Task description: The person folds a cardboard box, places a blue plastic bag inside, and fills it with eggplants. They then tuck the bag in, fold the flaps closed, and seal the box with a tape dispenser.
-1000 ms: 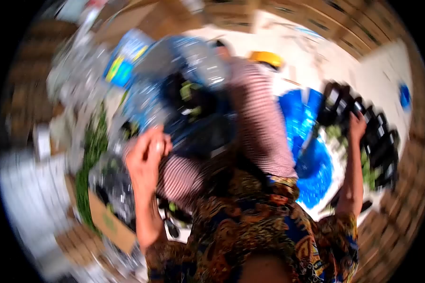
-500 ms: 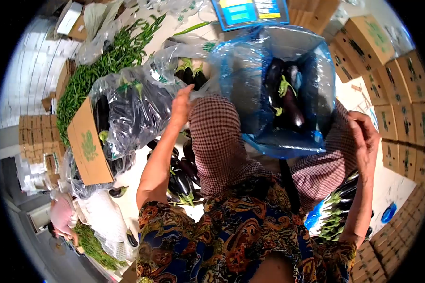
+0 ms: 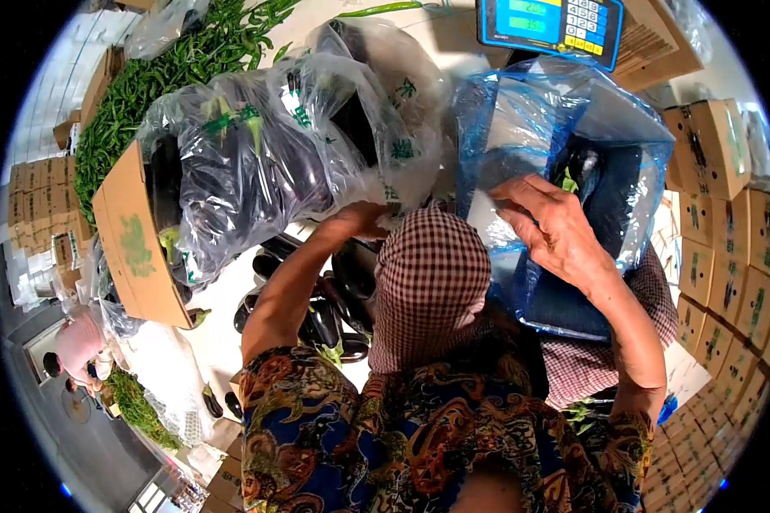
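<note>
My right hand [image 3: 556, 232] lies on the near rim of a blue plastic bag [image 3: 522, 120] that lines a box, fingers curled over the plastic. Dark eggplants [image 3: 579, 165] show inside that bag. My left hand [image 3: 364, 220] reaches to the bottom edge of a clear plastic bag [image 3: 257, 162] stuffed with eggplants; its fingers are partly hidden by the bag and my checked cloth. Loose eggplants [image 3: 325, 321] lie on the white surface under my left forearm.
A blue digital scale [image 3: 552, 24] stands behind the blue bag. An open cardboard box [image 3: 133, 248] holds the clear bag. Green peppers [image 3: 158, 77] are heaped at top left. Stacked cartons [image 3: 719, 145] line the right. Another person [image 3: 81, 342] is at lower left.
My right hand has swung in from the far right onto the blue bag's rim. My left hand has dropped from the clear bag's side to its lower edge. The view has tilted.
</note>
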{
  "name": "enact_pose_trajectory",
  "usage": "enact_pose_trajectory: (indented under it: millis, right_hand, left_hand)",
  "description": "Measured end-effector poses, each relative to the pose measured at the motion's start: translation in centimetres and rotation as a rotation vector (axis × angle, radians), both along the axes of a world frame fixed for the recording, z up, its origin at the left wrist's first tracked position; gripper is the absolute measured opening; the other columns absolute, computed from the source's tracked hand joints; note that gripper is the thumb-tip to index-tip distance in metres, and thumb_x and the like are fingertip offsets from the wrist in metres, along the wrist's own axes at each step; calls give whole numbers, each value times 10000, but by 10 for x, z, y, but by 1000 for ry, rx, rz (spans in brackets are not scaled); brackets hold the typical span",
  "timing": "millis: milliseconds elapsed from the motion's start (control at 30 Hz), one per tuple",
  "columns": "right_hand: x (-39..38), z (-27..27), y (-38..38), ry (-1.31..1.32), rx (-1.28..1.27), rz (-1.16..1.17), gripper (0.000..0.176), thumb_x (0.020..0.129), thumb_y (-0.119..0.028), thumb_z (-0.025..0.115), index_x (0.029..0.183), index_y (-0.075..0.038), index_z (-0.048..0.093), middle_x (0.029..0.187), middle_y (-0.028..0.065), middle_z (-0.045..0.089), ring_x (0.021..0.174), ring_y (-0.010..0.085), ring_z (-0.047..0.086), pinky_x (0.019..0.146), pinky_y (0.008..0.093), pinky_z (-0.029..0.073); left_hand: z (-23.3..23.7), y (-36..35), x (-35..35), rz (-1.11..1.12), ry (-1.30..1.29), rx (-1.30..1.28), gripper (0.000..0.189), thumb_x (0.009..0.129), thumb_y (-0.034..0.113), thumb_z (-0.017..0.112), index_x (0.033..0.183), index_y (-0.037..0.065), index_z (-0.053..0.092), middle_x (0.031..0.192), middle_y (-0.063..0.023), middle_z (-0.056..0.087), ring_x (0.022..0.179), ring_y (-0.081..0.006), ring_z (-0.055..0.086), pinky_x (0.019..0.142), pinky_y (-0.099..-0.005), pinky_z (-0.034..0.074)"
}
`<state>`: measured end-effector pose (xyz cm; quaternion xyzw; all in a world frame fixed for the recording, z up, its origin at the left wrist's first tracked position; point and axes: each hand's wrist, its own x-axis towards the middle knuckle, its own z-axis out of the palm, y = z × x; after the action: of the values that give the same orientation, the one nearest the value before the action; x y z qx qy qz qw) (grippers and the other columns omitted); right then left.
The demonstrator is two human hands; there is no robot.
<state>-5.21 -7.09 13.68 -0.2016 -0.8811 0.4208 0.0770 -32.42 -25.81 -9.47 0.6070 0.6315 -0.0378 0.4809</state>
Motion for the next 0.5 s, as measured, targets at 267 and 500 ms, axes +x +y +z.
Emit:
enact_pose_trajectory:
  millis: [267,500]
  right_hand:
    - [-8,-27,1,-139,-55,96,231,868,-69,588,1088,2,587,936,178,599,849,384,597,745,432,510]
    - [-2,-32,-2,-184,-126,100,316,819,-37,617,1131,-29,569,925,148,593,846,343,612,724,409,524]
  left_hand:
    - [-30,62,-54,596,55,652,319,834,190,624,1123,56,606,924,-168,638,848,-341,622,766,-411,506]
    - [-94,150,-28,514,584,367,362,779,178,661,1098,39,559,1166,-163,511,1189,-353,421,886,-474,416]
